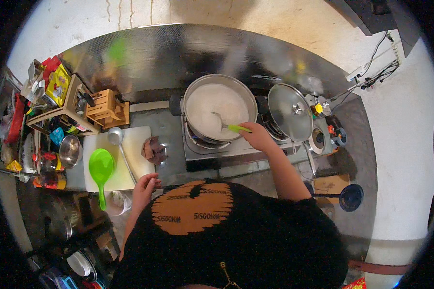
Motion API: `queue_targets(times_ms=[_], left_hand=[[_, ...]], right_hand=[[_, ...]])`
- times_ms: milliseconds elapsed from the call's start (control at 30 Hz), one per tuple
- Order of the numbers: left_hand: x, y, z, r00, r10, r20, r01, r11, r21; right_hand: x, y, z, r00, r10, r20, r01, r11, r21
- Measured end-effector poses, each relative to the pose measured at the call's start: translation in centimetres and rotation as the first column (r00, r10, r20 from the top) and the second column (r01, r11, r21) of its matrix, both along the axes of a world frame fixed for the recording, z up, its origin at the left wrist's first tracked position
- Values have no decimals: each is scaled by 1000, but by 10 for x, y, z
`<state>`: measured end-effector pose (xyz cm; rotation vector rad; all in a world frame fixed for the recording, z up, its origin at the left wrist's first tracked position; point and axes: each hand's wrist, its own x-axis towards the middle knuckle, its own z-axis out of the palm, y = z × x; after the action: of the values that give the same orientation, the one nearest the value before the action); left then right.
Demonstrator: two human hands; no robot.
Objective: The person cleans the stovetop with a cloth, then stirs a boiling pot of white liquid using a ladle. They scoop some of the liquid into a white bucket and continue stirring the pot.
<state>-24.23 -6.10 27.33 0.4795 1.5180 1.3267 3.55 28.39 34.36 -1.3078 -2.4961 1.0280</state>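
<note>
My right hand is closed round the green handle of a spoon or ladle, whose metal end dips into the whitish liquid in a large metal pot on the gas stove. At the counter's front edge, my left hand is held with fingers loosely bent and nothing seen in it. Near it lie a white cutting board, a long-handled metal ladle and a green plastic scoop. Behind that hand stands a clear bowl with brown pieces inside.
A glass lid stands tilted on the stove's right side. At the left are a wooden rack, a metal bowl and several jars. Cables hang on the right wall.
</note>
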Motion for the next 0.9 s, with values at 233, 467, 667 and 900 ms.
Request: queue_targets(times_ms=[233,467,667,900], left_hand=[[2,-6,-1,995,81,-57,-81,997,-2],[1,-9,0,992,123,-35,-124,992,-23],[-1,-9,2,992,119,-43,-119,993,-2],[3,-9,9,992,114,-55,-115,993,-12]], right_hand=[[-11,4,1,984,-136,-111,61,857,-512],[-2,-4,22,847,-440,-297,0,560,-829],[14,16,15,806,-456,-378,90,725,-683],[-12,45,-17,963,-200,-182,241,941,238]])
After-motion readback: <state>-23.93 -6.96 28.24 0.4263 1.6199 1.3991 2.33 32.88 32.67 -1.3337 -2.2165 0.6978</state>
